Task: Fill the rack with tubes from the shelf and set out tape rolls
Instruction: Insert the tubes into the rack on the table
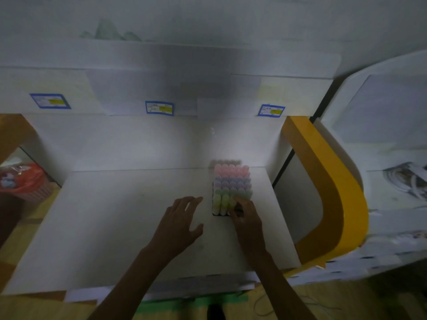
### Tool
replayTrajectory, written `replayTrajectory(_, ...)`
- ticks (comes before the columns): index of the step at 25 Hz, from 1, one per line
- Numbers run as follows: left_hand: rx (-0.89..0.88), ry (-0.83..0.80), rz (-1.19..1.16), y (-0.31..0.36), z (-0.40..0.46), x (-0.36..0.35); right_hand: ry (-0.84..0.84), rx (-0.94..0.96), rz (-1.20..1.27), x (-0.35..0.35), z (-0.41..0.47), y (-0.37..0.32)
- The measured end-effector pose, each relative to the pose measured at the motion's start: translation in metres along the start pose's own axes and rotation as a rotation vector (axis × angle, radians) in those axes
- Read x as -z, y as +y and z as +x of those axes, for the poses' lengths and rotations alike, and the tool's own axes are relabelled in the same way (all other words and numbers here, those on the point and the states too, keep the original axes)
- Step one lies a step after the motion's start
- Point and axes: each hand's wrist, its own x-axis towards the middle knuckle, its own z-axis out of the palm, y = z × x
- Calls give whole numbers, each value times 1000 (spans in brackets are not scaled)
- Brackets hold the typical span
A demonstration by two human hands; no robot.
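A: What is the left hand (179,221) doing?

B: It's spread flat over the white table (115,227), holding nothing, just left of the rack (231,188).

A: And the rack?

B: Nearly full of pastel-capped tubes (231,179), standing on the table's right side.

A: The right hand (245,218)?

B: Its fingertips pinch a tube at the near right corner. I'd brace the rack with the free hand and seat the tube straight down.

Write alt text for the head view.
A right hand pinches a tube in the near row of a rack of pastel-capped tubes on a white table. The left hand hovers open beside the rack.
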Motion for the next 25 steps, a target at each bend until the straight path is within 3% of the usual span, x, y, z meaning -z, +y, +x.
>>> replayTrajectory(2, -8, 0, -3, -1, 2, -1, 16, 72, -58, 0, -1, 1)
replayTrajectory(6, -12, -18, -10, -3, 4, -4, -42, -33, -93, 8, 0, 2)
replayTrajectory(15, -52, -21, -39, 7, -2, -9, -110, 39, -385, 27, 6, -20)
replayTrajectory(25, -169, 18, -96, 72, -7, -20, -147, 143, -316, 112, -68, -17)
